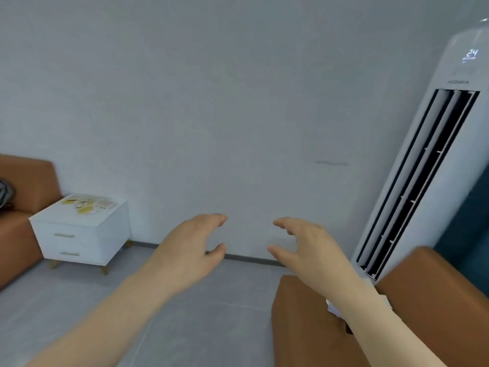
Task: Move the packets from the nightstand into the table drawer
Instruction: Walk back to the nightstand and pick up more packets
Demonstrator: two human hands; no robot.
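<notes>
smooth white nightstand [79, 229], seemingly paper packets [88, 203]

A pale grey wall [238, 102] meets the grey tiled floor [185, 308] at a dark skirting strip [248, 257]. A tall white air conditioner [447, 144] stands at right; a tan sofa [26, 181] sits far left, a tan armchair [299, 329] lower right.

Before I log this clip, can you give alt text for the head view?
The left hand and right hand reach forward, empty and loosely open, toward a grey wall. Packets lie on a white nightstand at left; a tall air conditioner stands at right.
</notes>
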